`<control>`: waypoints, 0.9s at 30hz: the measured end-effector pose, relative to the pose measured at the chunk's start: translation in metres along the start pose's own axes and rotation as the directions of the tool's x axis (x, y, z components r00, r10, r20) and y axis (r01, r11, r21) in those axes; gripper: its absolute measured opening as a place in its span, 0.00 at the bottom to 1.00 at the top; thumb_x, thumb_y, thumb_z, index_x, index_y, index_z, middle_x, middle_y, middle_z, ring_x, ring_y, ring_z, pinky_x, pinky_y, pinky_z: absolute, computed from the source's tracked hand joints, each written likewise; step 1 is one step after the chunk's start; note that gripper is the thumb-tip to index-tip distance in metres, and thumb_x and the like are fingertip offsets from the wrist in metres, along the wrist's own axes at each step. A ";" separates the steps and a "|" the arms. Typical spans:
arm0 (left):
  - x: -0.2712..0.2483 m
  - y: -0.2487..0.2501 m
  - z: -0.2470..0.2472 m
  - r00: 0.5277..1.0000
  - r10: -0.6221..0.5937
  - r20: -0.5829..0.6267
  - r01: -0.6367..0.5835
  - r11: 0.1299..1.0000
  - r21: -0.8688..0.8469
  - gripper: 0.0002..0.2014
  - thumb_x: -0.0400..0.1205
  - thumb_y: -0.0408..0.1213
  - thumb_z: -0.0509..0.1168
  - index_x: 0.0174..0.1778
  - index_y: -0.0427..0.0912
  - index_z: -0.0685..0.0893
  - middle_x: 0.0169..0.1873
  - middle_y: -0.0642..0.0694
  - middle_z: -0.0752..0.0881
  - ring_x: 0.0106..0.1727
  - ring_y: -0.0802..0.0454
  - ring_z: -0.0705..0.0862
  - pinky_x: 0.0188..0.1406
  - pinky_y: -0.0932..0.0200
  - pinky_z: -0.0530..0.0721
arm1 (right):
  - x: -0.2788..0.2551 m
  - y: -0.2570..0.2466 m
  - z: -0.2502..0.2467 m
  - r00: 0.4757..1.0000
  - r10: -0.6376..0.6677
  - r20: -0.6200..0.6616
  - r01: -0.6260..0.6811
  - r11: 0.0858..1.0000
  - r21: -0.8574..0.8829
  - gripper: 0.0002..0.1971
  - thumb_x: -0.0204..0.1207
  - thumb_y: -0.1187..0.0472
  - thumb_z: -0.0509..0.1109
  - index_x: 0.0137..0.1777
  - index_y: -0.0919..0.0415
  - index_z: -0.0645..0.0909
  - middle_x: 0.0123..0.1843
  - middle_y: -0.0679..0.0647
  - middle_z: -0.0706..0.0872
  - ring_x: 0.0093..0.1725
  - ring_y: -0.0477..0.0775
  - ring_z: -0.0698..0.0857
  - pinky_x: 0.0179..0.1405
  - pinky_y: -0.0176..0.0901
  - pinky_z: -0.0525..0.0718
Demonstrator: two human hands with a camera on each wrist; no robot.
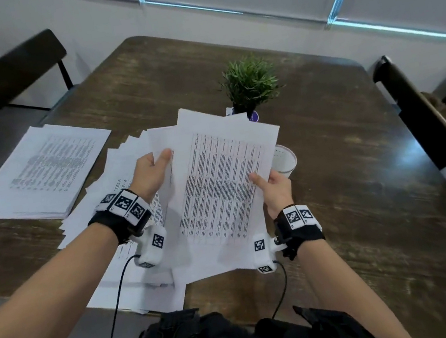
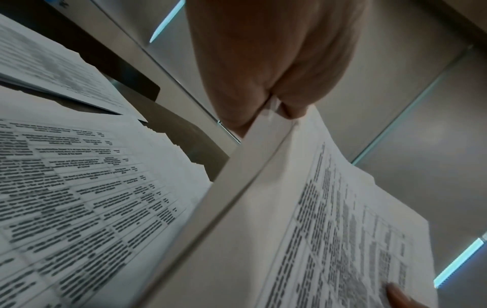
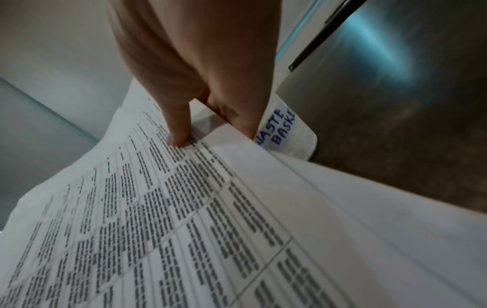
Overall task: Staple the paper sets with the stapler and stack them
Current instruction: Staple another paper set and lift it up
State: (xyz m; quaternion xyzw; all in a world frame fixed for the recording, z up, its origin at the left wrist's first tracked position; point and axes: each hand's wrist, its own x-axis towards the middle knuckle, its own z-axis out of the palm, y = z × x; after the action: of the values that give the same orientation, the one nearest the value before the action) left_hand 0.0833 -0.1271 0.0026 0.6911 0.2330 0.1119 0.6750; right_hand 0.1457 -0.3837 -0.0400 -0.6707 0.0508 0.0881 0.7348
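Head view: both hands hold a set of printed sheets (image 1: 218, 181) raised above the table (image 1: 350, 177), just in front of the potted plant (image 1: 250, 84). The left hand (image 1: 151, 172) pinches the set's left edge between thumb and fingers; the right hand (image 1: 275, 189) grips its right edge, thumb on the printed face. A loose spread of sheets (image 1: 135, 286) lies under the held set, and a squarer pile (image 1: 39, 173) lies well to the plant's left. A white cup (image 1: 283, 160) stands near the plant, partly behind the set. No stapler is visible. Left wrist view: the fingers (image 2: 263, 83) are closed on several sheet edges, which are fanned and not flush. Right wrist view: the thumb (image 3: 179, 129) presses on the top sheet with the other fingers curled beneath; the cup's label reads "WASTE BASKE", the rest hidden. The sheets appear light, limp and prone to sliding apart, so holding both side edges and squaring them before stapling a corner seems advisable.
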 end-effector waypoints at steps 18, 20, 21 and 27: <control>-0.030 0.090 0.036 0.892 0.452 0.001 -0.440 0.870 -0.224 0.09 0.73 0.28 0.77 0.45 0.43 0.86 0.37 0.57 0.92 0.43 0.62 0.90 0.42 0.67 0.86 | -0.010 -0.099 0.015 0.944 -0.317 0.089 0.310 0.947 0.083 0.23 0.66 0.72 0.81 0.61 0.72 0.81 0.53 0.60 0.91 0.56 0.59 0.90 0.57 0.52 0.88; -0.026 0.099 0.035 0.882 0.471 -0.003 -0.454 0.850 -0.268 0.09 0.74 0.28 0.76 0.47 0.42 0.87 0.39 0.57 0.92 0.45 0.59 0.91 0.44 0.64 0.86 | -0.009 -0.112 0.011 0.931 -0.358 0.074 0.352 0.932 0.089 0.21 0.65 0.71 0.82 0.58 0.69 0.82 0.52 0.59 0.91 0.55 0.58 0.90 0.55 0.50 0.88; -0.024 0.100 0.035 0.882 0.471 -0.001 -0.452 0.847 -0.280 0.08 0.74 0.28 0.75 0.47 0.41 0.87 0.40 0.56 0.92 0.46 0.57 0.91 0.45 0.63 0.87 | -0.009 -0.115 0.009 0.929 -0.364 0.068 0.358 0.930 0.088 0.19 0.64 0.72 0.82 0.55 0.67 0.83 0.50 0.57 0.92 0.52 0.55 0.91 0.53 0.47 0.89; -0.017 0.091 0.047 0.909 0.413 0.063 -0.394 0.896 -0.204 0.05 0.75 0.29 0.75 0.44 0.40 0.87 0.34 0.56 0.91 0.38 0.60 0.90 0.37 0.66 0.86 | -0.007 -0.109 0.009 0.940 -0.334 0.070 0.332 0.942 0.039 0.15 0.63 0.75 0.82 0.49 0.67 0.87 0.39 0.47 0.92 0.43 0.45 0.91 0.41 0.37 0.87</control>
State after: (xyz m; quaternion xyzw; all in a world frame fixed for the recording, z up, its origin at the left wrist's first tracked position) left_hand 0.1063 -0.1750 0.0923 0.6629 0.0375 0.2345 0.7100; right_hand 0.1604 -0.3846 0.0691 -0.6558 -0.0902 -0.0127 0.7494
